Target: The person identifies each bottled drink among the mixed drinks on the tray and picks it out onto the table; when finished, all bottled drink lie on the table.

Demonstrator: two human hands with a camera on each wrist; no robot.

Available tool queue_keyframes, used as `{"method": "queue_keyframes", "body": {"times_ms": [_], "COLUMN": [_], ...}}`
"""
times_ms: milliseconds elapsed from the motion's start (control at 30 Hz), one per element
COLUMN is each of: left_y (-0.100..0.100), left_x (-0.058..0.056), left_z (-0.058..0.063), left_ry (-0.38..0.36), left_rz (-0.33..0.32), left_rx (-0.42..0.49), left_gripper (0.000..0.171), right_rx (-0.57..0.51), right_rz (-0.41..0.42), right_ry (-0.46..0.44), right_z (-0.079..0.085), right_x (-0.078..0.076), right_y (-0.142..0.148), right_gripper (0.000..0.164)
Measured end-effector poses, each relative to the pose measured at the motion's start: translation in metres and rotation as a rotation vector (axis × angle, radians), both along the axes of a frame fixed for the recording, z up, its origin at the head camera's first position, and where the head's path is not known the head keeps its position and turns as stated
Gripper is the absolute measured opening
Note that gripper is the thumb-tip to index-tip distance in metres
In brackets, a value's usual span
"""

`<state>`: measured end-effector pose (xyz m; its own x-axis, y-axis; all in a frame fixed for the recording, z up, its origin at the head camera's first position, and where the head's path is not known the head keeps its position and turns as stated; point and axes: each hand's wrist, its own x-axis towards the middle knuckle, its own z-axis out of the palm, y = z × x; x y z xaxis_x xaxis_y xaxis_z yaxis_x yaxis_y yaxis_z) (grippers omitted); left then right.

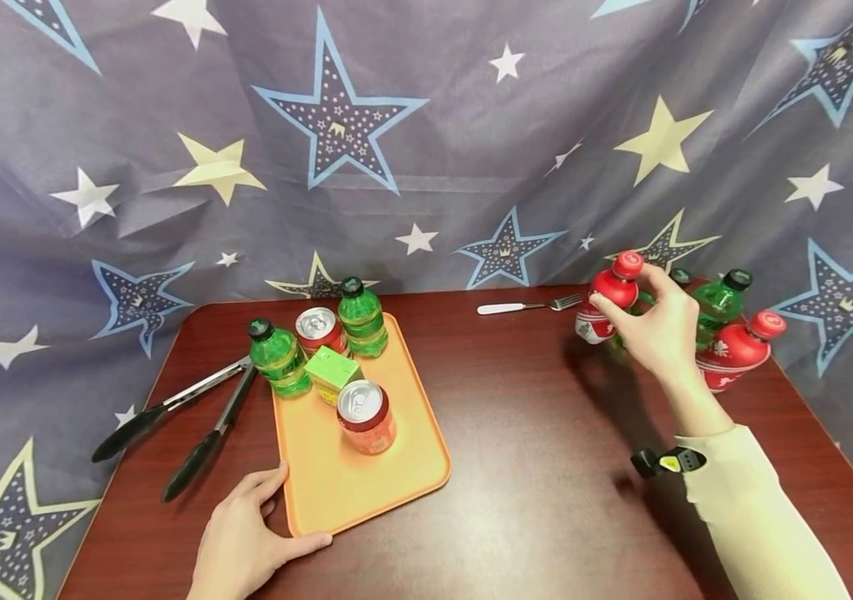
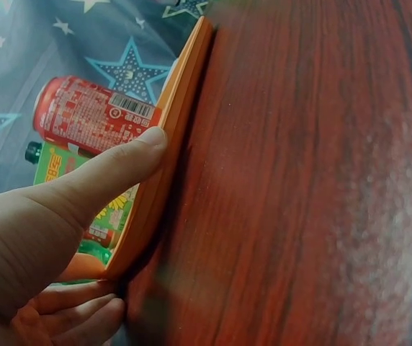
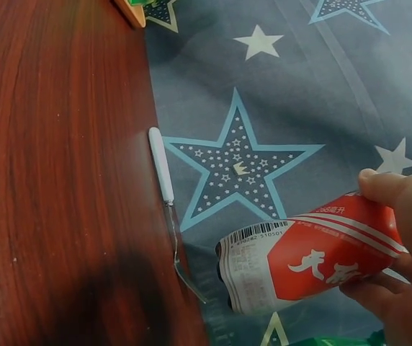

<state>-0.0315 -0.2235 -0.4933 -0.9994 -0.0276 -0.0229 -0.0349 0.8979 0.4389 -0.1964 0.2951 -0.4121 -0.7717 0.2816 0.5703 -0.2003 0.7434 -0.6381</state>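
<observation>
My right hand point(image 1: 659, 325) grips a red bottle point(image 1: 614, 292) with a red cap, near the table's right back. The right wrist view shows this bottle point(image 3: 314, 252) tilted, its white-and-red label and barcode visible, its base off the table. At the front left corner of an orange tray point(image 1: 321, 492), my left hand point(image 1: 246, 533) holds the rim, thumb on the front edge and fingers at the left side. On the tray stand two green bottles point(image 1: 279, 358), two red cans point(image 1: 368, 421) and a green-topped carton point(image 1: 332, 371). Part of the carton is hidden behind the front can.
Behind my right hand stand green bottles point(image 1: 722, 300), partly hidden, and another red bottle point(image 1: 737, 350). A white-handled fork point(image 1: 516, 307) lies by the back edge. Black-handled tongs point(image 1: 204, 408) lie spread left of the tray. A star-patterned cloth point(image 1: 426, 150) hangs behind the table.
</observation>
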Motion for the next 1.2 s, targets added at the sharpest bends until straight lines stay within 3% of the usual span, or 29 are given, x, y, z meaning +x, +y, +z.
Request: {"method": "queue_keyframes", "body": {"times_ms": [1000,1200], "left_y": [0.0,0.0], "left_x": [0.001,0.001], "left_z": [0.001,0.002], "left_ry": [0.019,-0.006], "left_rz": [0.002,0.006], "left_rx": [0.004,0.011], "left_gripper": [0.124,0.126], "right_rx": [0.055,0.046], "right_rz": [-0.027,-0.023], "right_ry": [-0.029,-0.05], "right_z": [-0.02,-0.024], "right_x": [-0.009,-0.011], "right_y": [0.011,0.011], "right_gripper": [0.053,0.051]}}
